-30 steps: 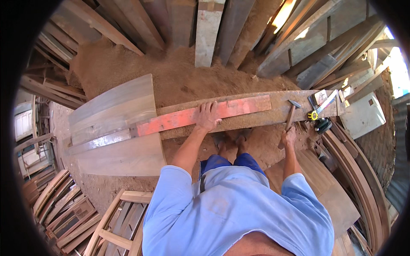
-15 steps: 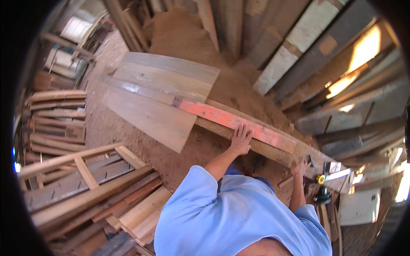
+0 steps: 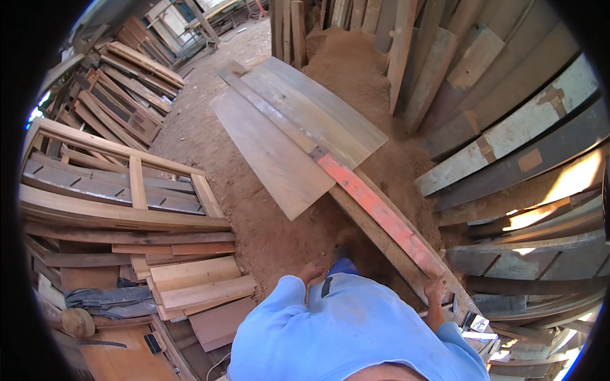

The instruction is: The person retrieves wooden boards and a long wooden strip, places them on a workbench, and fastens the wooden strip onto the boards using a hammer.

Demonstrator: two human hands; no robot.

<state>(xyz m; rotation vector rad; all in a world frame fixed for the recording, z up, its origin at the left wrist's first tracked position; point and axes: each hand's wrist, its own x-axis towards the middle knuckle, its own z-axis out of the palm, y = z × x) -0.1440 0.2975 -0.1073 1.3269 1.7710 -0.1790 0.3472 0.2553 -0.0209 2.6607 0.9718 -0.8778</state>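
A long narrow wooden bench (image 3: 375, 219) runs from the far middle toward my right side. Along its top lies a narrow board with a worn red face (image 3: 375, 206). My right hand (image 3: 436, 289) rests at the near end of the red-faced board, fingers extended over its edge. Wide wooden panels (image 3: 279, 149) lie across the far part of the bench, on both sides of a narrow strip. My left hand (image 3: 310, 272) hangs low by my left side, away from the bench, its fingers too small to read. Beside my right wrist sits a small black-and-white object (image 3: 473, 322).
At left, a wooden frame (image 3: 137, 181) lies over stacked timber; cut boards (image 3: 203, 286) are piled nearer me. Tall planks (image 3: 438, 76) lean at the far right, with long boards (image 3: 534, 254) along the right side. Sawdust (image 3: 346, 63) is heaped behind the bench.
My left hand has left the red-faced board and dropped to my side. My right hand now lies at that board's near end. The whole view has turned to the left.
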